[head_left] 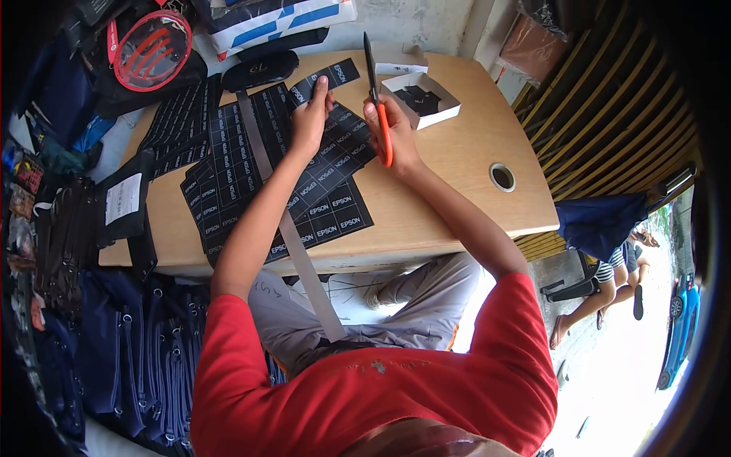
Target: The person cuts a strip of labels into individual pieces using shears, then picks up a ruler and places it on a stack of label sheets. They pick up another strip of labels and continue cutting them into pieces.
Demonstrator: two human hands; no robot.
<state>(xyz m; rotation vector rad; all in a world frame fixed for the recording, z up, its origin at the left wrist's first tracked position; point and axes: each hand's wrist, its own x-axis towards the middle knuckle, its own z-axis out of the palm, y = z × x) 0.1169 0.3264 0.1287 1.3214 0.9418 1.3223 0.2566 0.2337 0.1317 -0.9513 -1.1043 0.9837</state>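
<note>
My left hand (311, 114) pinches a short black strip (343, 72) printed with EPSON labels. To its right, my right hand (390, 126) grips scissors with orange handles (385, 137), their dark blades pointing up and away from me. The blades are apart from the strip. Beneath my left hand, overlapping black EPSON sheets (331, 217) cover the left part of the wooden table (449, 183). A long grey strip (308, 282) runs over the sheets and down onto my lap. Small black pieces lie in a white open box (438, 116) beside my right hand.
Behind the white box stands a box lid (400, 59). A dark case (261, 70) lies at the back. The table has a round hole (502, 177) at the right. Dark blue bags (145, 358) hang at the left. Another person's legs (594, 301) show at the far right.
</note>
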